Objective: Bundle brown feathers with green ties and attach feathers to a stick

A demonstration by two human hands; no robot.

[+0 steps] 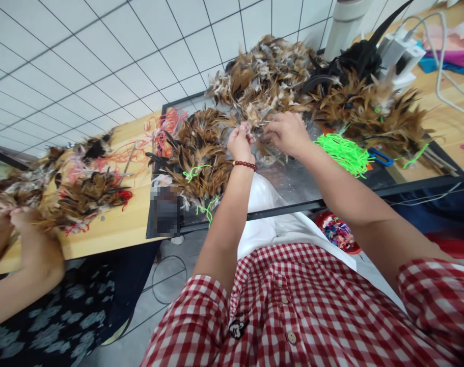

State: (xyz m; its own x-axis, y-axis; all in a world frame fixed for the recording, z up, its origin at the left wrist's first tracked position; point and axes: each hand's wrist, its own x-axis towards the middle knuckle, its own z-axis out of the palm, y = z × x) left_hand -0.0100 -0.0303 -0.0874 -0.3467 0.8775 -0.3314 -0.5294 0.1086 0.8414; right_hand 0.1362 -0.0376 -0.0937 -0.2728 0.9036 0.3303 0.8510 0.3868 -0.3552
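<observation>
My left hand (pixel 240 143), with a dark red bead bracelet (pixel 244 164) at its wrist, is closed in a pinch on small brown feathers (pixel 254 116). Close beside it, my right hand (pixel 288 134) has its fingers bent together towards those feathers; what lies in its fingertips is too small to make out. Behind both hands rises a big heap of loose brown and whitish feathers (pixel 270 71). Bundled brown feathers (pixel 201 153) with green ties lie left of my left hand. Bright green cords (pixel 344 153) lie in a pile right of my right forearm.
More feather bundles (pixel 373 112), a blue-handled tool (pixel 380 157) and a white power strip (pixel 398 56) with cables are to the right. Black feathers (pixel 342 66) stand near a white pipe (pixel 344 28). At left, another person's hands (pixel 14 219) work by feathers and pink cords (pixel 120 158).
</observation>
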